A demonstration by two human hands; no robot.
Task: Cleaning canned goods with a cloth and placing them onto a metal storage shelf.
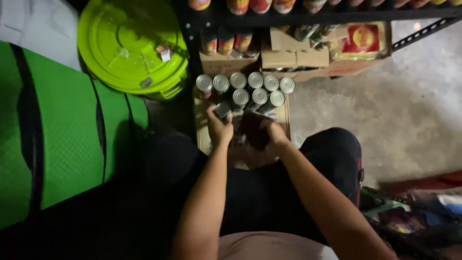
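Seen from above, looking down past dark-clad knees onto a dim floor. Left hand [219,129] curled round a single tin can [223,110], fingers closed on its side, held just above the near left corner of an open cardboard tray [283,115]. Right hand [269,137] lower and to the right, cupped over the tray's near end, fingers bent in shadow; impossible to tell whether closed on anything. Both forearms reaching forward from the bottom edge, nearly meeting at the tray.

Inside the tray, a cluster of upright cans [255,89] with silver lids, packed in two rows, touching one another, filling the far half. The held can just beside the nearest row, slightly tilted.

Beyond the tray, the lowest level of a dark metal shelf [308,18], holding brown cardboard boxes [293,58], a few more cans with red and yellow labels [225,42] and a packet with a red and yellow front [362,41]. More round containers lined along the shelf edge at the very top.

To the left, a large lime-green plastic bin with lid [132,45], close beside the tray's far left corner. Further left, a bright green textured mat or bag with black stripes [62,125]. To the right, bare grey concrete floor [409,106], and colourful wrapped packets [414,212] in the bottom right corner
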